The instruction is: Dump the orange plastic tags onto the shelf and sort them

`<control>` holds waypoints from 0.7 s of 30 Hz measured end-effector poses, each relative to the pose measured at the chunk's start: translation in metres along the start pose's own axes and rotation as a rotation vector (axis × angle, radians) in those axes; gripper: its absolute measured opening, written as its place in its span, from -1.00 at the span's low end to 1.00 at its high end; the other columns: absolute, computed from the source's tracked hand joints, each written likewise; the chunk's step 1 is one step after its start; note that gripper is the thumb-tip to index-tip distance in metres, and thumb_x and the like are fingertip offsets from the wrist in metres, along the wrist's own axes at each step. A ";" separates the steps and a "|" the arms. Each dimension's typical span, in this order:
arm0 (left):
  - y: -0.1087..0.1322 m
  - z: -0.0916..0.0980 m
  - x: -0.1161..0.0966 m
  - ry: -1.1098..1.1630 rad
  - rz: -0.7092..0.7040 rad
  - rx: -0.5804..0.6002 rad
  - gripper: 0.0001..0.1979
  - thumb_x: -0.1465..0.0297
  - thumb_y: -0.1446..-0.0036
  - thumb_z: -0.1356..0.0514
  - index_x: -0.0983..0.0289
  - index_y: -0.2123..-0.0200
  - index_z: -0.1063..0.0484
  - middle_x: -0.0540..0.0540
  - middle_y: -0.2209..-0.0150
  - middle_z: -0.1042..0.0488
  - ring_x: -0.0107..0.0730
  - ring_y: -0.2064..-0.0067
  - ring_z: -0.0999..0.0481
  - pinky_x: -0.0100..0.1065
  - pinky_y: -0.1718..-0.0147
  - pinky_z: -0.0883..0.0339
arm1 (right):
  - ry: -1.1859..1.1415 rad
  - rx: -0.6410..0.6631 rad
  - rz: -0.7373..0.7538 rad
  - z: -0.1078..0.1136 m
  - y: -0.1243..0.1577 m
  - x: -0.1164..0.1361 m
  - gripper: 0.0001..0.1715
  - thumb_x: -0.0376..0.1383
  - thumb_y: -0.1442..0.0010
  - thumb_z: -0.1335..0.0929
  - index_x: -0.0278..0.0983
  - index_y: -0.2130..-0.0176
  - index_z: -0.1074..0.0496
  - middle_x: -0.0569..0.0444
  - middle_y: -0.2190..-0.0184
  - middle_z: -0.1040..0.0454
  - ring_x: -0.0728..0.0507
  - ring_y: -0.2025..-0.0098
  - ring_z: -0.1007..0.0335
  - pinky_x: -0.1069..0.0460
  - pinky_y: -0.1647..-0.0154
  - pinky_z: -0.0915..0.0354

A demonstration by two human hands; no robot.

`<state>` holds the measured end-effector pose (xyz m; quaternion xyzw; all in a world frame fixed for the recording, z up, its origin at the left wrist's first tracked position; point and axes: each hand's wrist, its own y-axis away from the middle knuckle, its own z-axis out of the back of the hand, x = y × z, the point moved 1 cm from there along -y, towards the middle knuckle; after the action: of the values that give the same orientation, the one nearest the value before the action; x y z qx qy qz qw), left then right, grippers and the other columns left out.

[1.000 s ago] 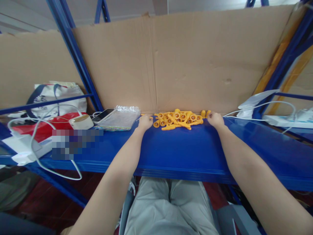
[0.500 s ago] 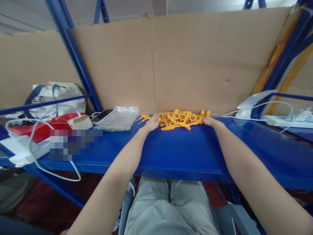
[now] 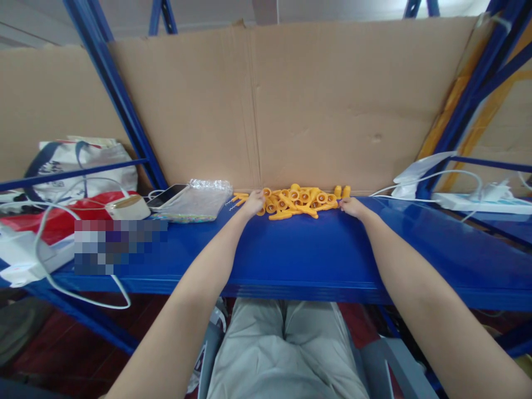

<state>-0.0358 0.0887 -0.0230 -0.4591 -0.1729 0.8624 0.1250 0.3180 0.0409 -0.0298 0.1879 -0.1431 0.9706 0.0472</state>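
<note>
A heap of yellow plastic pieces (image 3: 299, 201), some hollow and round-mouthed and some slim and stick-like, lies against the cardboard at the back of the blue shelf. At the heap's left end my left hand (image 3: 254, 204) is closed with bent fingers touching the yellow pieces; what it grips is hidden. My right hand (image 3: 352, 207) is at the right end, its fingers pinched together beside the heap, and anything in them is too small to tell. Behind it stand two yellow caps (image 3: 342, 192). Left of my left hand lie slim yellow handles with metal spirals (image 3: 240, 198).
A clear plastic bag (image 3: 195, 204) and a phone (image 3: 169, 196) lie to the left. Farther left are a white power bank (image 3: 128, 208), cables, a red bag (image 3: 62, 221) and a cloth bag (image 3: 83, 169). A power strip (image 3: 482, 203) is at the right. Cardboard (image 3: 316, 105) walls the back.
The view has shifted slightly, so the scene appears a little farther left. My left hand's fingers have bent more at the heap's end; my right hand has drawn slightly away from the pieces.
</note>
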 end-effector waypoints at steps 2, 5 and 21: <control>0.000 0.002 -0.004 0.003 -0.028 -0.051 -0.86 0.47 -0.18 -0.14 0.31 0.20 -0.46 0.15 0.24 -0.54 -0.25 0.16 -0.56 -0.26 0.08 -0.46 | 0.048 0.033 -0.029 0.006 0.005 0.009 -0.67 -0.38 -0.28 -0.21 -0.29 0.31 -0.55 -0.12 0.28 -0.61 -0.23 0.10 -0.55 0.02 0.10 -0.37; 0.003 0.006 -0.014 -0.075 -0.123 -0.114 -0.74 0.48 -0.22 -0.09 0.31 0.05 -0.46 0.24 0.00 -0.50 -0.22 -0.05 -0.51 -0.24 -0.10 -0.37 | 0.083 -0.130 -0.007 0.017 0.010 0.024 -0.64 -0.31 -0.34 -0.20 -0.29 0.22 -0.56 -0.18 0.16 -0.61 -0.27 0.02 -0.53 -0.01 0.04 -0.35; 0.051 -0.025 -0.062 -0.413 -0.836 0.184 -0.50 0.56 -0.22 -0.04 0.25 -0.22 -0.37 0.26 -0.21 -0.41 -0.11 -0.25 -0.39 0.00 -0.23 -0.30 | -0.378 -0.039 0.719 -0.017 0.029 0.123 -0.57 -0.25 -0.14 -0.37 -0.29 -0.02 -0.44 -0.05 0.17 -0.57 -0.16 0.23 -0.50 -0.06 0.15 -0.41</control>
<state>0.0157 0.0234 -0.0109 -0.1559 -0.2868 0.8231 0.4647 0.1937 0.0232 -0.0057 0.3002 -0.2242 0.8705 -0.3190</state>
